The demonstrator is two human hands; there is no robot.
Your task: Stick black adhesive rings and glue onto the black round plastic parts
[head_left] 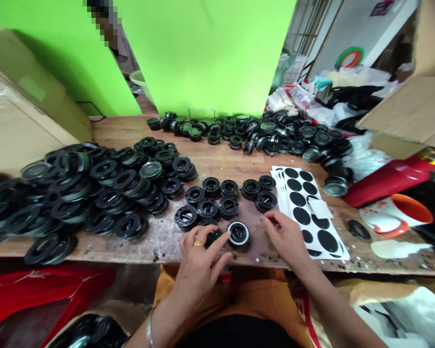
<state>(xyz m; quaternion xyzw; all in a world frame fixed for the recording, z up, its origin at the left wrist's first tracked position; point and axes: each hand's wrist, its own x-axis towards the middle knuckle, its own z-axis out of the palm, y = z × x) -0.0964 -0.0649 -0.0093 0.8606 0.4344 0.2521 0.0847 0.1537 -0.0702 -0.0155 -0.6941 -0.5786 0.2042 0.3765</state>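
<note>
A wooden desk (119, 128) carries everything; on its left side lies a big heap of black rings (126, 179), perhaps as a stock within reach. The sticker sheets (308, 212) lie just beside the right hand (290, 239), probably for convenience. This hand is narrow; whether its fingertips hold something, I cannot tell. The left hand (197, 263) is spread wide. Between both hands, near the front edge, sits the white-rimmed part (238, 234); the left index finger seems to touch it, maybe for steadying.

Black discs (208, 208) — dozens; one white-ringed disc (238, 234); two hands (199, 258) (286, 237), one red bottle (387, 179), one mug (387, 211).
</note>
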